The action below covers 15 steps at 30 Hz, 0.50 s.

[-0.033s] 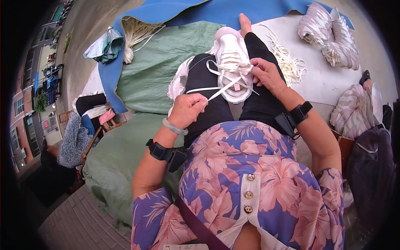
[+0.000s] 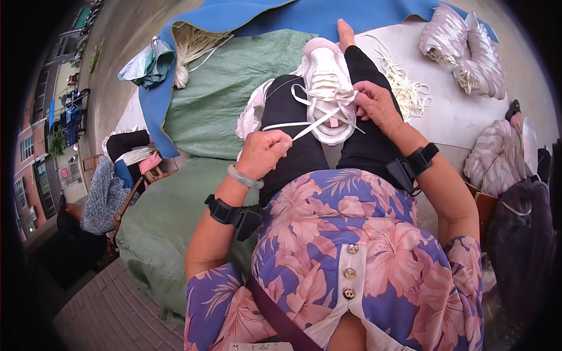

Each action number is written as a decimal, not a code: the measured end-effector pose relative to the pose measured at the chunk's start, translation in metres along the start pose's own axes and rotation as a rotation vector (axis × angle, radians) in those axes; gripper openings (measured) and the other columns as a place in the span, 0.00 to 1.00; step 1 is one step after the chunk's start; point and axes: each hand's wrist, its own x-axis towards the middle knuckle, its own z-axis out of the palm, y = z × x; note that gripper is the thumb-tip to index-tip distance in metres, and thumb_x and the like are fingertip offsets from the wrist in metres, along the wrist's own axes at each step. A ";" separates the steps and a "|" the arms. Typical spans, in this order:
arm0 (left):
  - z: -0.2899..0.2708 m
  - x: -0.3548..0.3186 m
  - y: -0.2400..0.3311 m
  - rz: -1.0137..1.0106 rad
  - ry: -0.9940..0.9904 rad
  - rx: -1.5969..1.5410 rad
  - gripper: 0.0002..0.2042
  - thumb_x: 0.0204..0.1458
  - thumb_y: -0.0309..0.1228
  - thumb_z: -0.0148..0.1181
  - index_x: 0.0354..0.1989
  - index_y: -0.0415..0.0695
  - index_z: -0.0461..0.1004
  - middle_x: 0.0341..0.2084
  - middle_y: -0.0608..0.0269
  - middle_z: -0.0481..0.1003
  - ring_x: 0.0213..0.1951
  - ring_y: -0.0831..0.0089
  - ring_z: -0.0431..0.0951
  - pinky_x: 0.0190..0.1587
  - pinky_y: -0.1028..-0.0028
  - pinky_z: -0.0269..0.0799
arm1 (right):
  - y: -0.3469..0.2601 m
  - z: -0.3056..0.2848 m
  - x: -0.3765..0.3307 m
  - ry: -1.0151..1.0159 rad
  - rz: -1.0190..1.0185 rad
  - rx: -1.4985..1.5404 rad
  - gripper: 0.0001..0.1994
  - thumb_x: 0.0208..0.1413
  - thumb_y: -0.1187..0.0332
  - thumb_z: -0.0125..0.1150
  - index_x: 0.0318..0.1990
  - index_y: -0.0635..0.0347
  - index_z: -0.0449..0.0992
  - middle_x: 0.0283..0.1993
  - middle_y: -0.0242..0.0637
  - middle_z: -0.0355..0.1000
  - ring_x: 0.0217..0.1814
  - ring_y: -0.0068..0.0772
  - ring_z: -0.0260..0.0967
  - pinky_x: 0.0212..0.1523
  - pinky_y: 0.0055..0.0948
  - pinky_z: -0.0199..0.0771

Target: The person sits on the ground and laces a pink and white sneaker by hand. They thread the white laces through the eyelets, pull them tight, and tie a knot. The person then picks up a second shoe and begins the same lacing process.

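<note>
A white sneaker [image 2: 325,65] lies across my lap between my dark-trousered legs, toe pointing away from me. My left hand [image 2: 263,154] is closed in a pinch on one end of its white shoelace [image 2: 315,125], which stretches taut from the shoe's opening. Part of that lace runs on past my fingers to the left. At the right side of the opening, my right hand [image 2: 378,107] pinches a lace loop close against the shoe. Another loose loop stands out at the shoe's left side, and a thin lace end hangs near the heel.
Loose white laces [image 2: 404,88] lie in a heap on the pale sheet at right. A bundle of laces [image 2: 196,50] rests on green cloth [image 2: 234,93] at left. Bundled white shoe parts [image 2: 480,64] sit far right. Another person [image 2: 105,202] is seated at left.
</note>
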 end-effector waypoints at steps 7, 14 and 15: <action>-0.004 0.006 -0.002 0.064 0.003 0.127 0.06 0.51 0.27 0.54 0.29 0.40 0.76 0.16 0.70 0.72 0.13 0.87 0.65 0.14 0.86 0.59 | 0.006 -0.001 -0.010 0.158 -0.041 0.078 0.07 0.53 0.70 0.54 0.38 0.61 0.70 0.23 0.28 0.66 0.19 0.14 0.62 0.19 0.15 0.64; -0.017 -0.007 -0.014 0.249 0.357 0.292 0.08 0.42 0.31 0.62 0.27 0.39 0.74 0.18 0.62 0.72 0.20 0.73 0.71 0.25 0.75 0.66 | 0.011 -0.013 -0.016 0.079 -0.103 0.085 0.15 0.48 0.74 0.57 0.44 0.64 0.64 0.24 0.33 0.66 0.18 0.20 0.64 0.18 0.18 0.66; -0.024 -0.012 -0.019 0.326 0.472 0.413 0.10 0.42 0.33 0.63 0.27 0.39 0.74 0.20 0.60 0.72 0.22 0.70 0.72 0.26 0.73 0.67 | 0.011 -0.016 -0.017 0.110 -0.089 0.096 0.15 0.47 0.74 0.57 0.44 0.63 0.64 0.23 0.33 0.66 0.18 0.19 0.64 0.18 0.18 0.65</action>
